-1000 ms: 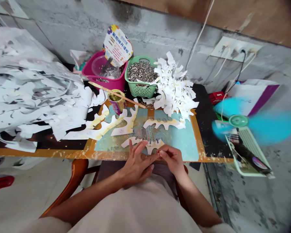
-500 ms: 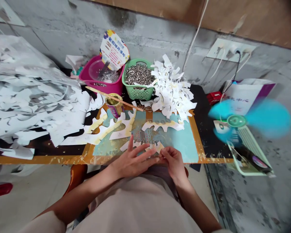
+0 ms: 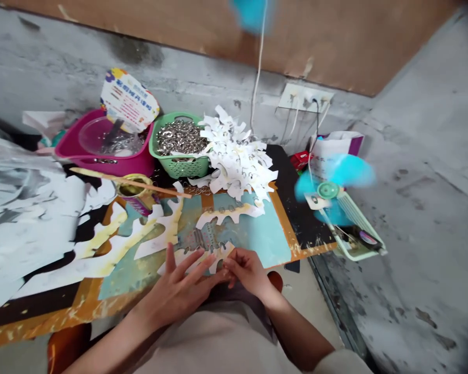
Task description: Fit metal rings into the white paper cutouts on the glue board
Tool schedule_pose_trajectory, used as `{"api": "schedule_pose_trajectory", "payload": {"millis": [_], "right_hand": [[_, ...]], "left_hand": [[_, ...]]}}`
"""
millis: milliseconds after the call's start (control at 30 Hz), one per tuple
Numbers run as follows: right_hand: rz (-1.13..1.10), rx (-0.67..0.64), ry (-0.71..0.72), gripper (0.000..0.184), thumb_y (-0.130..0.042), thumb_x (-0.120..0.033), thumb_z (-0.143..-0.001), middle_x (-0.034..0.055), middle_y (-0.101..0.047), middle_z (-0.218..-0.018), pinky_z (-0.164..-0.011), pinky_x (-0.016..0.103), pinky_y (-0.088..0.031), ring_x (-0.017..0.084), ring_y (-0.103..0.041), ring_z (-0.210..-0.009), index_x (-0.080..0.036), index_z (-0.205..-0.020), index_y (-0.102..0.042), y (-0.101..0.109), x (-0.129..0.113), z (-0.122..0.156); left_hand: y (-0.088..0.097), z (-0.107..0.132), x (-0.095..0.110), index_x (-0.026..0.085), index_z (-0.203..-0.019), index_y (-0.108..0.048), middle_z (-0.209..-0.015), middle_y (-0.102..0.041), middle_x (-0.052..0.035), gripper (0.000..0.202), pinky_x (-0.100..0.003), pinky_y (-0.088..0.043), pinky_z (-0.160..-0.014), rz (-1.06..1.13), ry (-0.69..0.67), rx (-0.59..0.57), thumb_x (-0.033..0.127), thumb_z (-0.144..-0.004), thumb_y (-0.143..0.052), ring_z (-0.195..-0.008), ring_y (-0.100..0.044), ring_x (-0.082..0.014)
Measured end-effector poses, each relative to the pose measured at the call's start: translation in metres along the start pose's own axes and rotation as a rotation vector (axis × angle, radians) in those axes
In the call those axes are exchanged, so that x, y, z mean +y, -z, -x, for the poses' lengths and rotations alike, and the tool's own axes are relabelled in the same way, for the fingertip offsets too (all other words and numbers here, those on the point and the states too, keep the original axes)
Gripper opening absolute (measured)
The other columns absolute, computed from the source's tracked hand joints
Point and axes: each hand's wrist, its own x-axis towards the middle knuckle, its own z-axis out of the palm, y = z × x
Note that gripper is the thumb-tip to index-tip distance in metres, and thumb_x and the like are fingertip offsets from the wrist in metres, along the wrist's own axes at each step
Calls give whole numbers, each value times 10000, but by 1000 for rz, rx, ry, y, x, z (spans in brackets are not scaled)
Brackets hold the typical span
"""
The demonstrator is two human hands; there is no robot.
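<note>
The left hand (image 3: 176, 292) lies flat, fingers spread, on a white jagged paper cutout (image 3: 220, 252) on the desk (image 3: 308, 228) — the right hand (image 3: 246, 270) pinches its end with closed fingers.

Turquoise plastic fan blades (image 3: 337, 176) beside the right edge of the desk (image 3: 296, 228) are blurred. The white cut-paper heap (image 3: 19, 228) runs off the left edge. The left hand (image 3: 175, 291) hides part of a white toothed paper strip (image 3: 226, 249); what the right hand (image 3: 247, 270) pinches is too small to tell.
</note>
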Motion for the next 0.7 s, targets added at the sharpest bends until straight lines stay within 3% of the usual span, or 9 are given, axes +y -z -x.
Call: {"api": "schedule_pose_trajectory", "payload": {"millis": [133,300,400,500,600,700], "right_hand": [[-62,-67,-13,387,-747,-537,-754,-41,-630,-653,-497,200,-535,79,-569,-527,-186,-905,-684,1,-5,1],[-217,-42,-58,406,-847,-490,-640,-27,-620,-574,-403,170,-472,73,-535,-450,-156,-693,-621,0,2,-5],[-293,30,-101,444,-858,-510,-606,-7,-645,-567,-367,181,-451,85,-533,-404,-157,-693,-603,-7,11,-10],[-294,98,-81,451,-852,-523,-600,-13,-624,-522,-378,190,-446,89,-523,-384,-162,-669,-590,-15,20,-16],[-312,204,-16,468,-830,-556,-608,-28,-582,-472,-375,193,-412,85,-485,-365,-176,-633,-558,-15,23,-25],[-286,381,55,523,-802,-626,-601,-53,-511,-422,-351,186,-332,60,-383,-338,-188,-606,-516,0,18,-32]], "left_hand": [[4,-2,-7,365,-1153,-682,-1180,-598,-44,325,-668,-35,-1201,12,-48,13,259,-847,-659,-1177,-507,-246],[-4,5,-15,356,-1160,-689,-1142,-662,-51,308,-678,-16,-1201,-9,-109,-4,307,-857,-652,-1275,-470,-262],[-11,9,-21,360,-1143,-705,-1225,-665,-36,347,-696,4,-1201,-64,-170,-10,305,-802,-681,-1446,-298,-295],[-18,10,-30,436,-1148,-701,-1413,-561,63,434,-688,39,-1217,-129,-268,4,324,-731,-658,-1522,-126,-307],[-22,16,-36,492,-1183,-674,-1473,-479,138,535,-704,64,-1214,-187,-325,31,347,-674,-600,-1530,-73,-328],[-20,21,-32,486,-1253,-635,-1472,-487,124,599,-647,19,-1248,-202,-237,61,367,-666,-620,-1522,-115,-346]]}}
